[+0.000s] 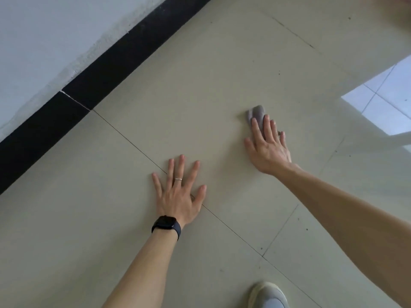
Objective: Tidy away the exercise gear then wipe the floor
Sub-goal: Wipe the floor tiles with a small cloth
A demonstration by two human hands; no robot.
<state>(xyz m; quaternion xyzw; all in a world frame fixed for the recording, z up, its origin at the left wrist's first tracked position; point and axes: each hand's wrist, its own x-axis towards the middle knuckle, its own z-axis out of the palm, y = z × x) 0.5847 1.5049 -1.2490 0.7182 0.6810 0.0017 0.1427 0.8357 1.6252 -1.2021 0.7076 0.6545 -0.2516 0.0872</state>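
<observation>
A small grey cloth lies on the beige tiled floor, with my right hand pressed flat on top of it. Only the cloth's far end shows past the fingertips. My left hand rests flat on the floor to the left, fingers spread, holding nothing. It wears a ring, and a dark watch sits on the wrist. No exercise gear is in view.
A black skirting board runs diagonally along the white wall at the upper left. A bright window reflection lies on the tiles at the right. My shoe is at the bottom edge.
</observation>
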